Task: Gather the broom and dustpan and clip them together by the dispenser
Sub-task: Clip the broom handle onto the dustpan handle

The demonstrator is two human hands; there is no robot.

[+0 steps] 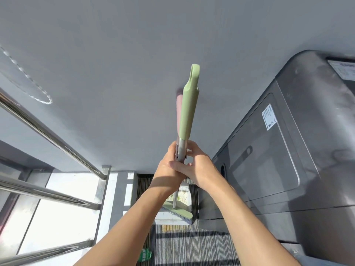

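Note:
The broom (189, 110) has a green grip with a loop on top and a metal pole, and it stands upright against the grey wall. Its green head (177, 211) with grey bristles rests on the floor. Behind the green grip shows a pink handle (179, 112), pressed side by side with it. The white dustpan (184, 196) with bits of debris sits at the floor behind the broom head. My left hand (169, 166) and my right hand (199, 166) both wrap the metal poles just below the grips, fingers overlapping. The grey dispenser (278, 160) stands directly to the right.
Steel railing bars (50, 135) run along the left, fixed to a post near the wall. A striped dark mat (192, 244) covers the floor below. A green wrapper (144, 255) lies on the floor near the mat's left edge. The plain grey wall (134, 64) faces me.

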